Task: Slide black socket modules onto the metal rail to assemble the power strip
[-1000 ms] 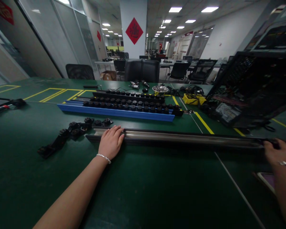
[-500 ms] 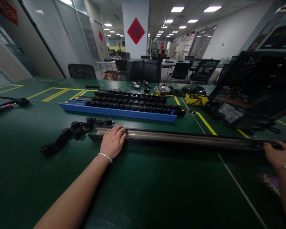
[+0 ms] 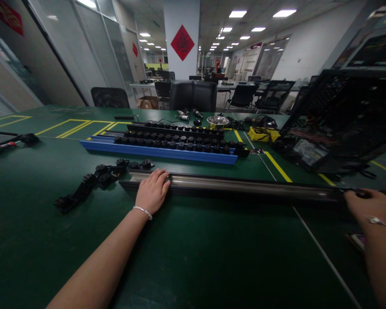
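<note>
A long dark metal rail [image 3: 244, 187] lies across the green table [image 3: 186, 257] in front of me. My left hand [image 3: 152, 192] rests on its left end, fingers curled over the top edge. My right hand [image 3: 368, 206] grips the rail near its right end, fingers closed over it. A short chain of black blocks [image 3: 96, 180] lies just left of my left hand.
Behind the rail sits a blue tray [image 3: 157, 151] with rows of black parts. A metal bowl [image 3: 217, 121] and a yellow box [image 3: 263, 134] stand further back. A black wire crate [image 3: 341, 116] fills the right side. A phone [image 3: 357, 240] lies by my right wrist.
My right hand has slid a little to the left along the rail. My left hand and the rail stay where they were.
</note>
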Available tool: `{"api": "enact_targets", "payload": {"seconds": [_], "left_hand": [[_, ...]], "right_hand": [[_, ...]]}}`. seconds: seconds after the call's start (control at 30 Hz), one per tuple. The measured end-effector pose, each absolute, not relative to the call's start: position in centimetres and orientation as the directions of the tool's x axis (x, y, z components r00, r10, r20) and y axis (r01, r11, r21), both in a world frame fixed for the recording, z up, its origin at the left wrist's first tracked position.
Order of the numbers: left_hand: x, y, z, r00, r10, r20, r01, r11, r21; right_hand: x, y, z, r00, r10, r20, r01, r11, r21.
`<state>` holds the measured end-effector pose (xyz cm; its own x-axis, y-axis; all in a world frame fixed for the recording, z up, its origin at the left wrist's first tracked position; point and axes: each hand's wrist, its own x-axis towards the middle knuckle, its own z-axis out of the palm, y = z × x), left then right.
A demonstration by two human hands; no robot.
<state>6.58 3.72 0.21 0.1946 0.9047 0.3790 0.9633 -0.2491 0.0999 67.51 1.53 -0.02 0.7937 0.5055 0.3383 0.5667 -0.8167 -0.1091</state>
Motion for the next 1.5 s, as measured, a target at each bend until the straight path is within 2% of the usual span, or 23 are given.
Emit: {"api": "enact_targets", "payload": {"seconds": [0.13,0.43,0.63,0.77,1.03,1.2,1.5], "left_hand": [[6.6,3.7,0.2,0.192,0.908,0.373,0.964,-0.245,0.101],[6.5,3.9,0.1,0.196,0.905,0.377,0.961,-0.254,0.111],[6.5,3.8,0.1,0.197,0.903,0.382,0.961,-0.255,0.109],[6.6,3.8,0.2,0.199,0.903,0.381,0.96,-0.258,0.109],[6.5,3.9,0.1,0.195,0.904,0.38,0.961,-0.254,0.111],[6.5,3.8,0.2,0.197,0.908,0.371,0.961,-0.253,0.11],[6.5,3.9,0.1,0.197,0.904,0.379,0.961,-0.254,0.106]], "right_hand": [[64.5,1.4,0.8,0.837,0.467,0.285,0.526,-0.829,-0.188],[60.4,0.8,2.2,0.839,0.484,0.248,0.536,-0.814,-0.226],[57.9,0.9,2.5,0.82,0.503,0.274,0.565,-0.789,-0.24],[57.2,1.0,3.0,0.808,0.538,0.24,0.583,-0.789,-0.196],[57.9,1.7,4.8,0.778,0.627,0.035,0.627,-0.775,-0.074],[58.1,2.1,5.0,0.714,0.7,0.0,0.7,-0.714,-0.021],[58.0,2.6,5.3,0.677,0.733,-0.063,0.732,-0.68,-0.036]]}}
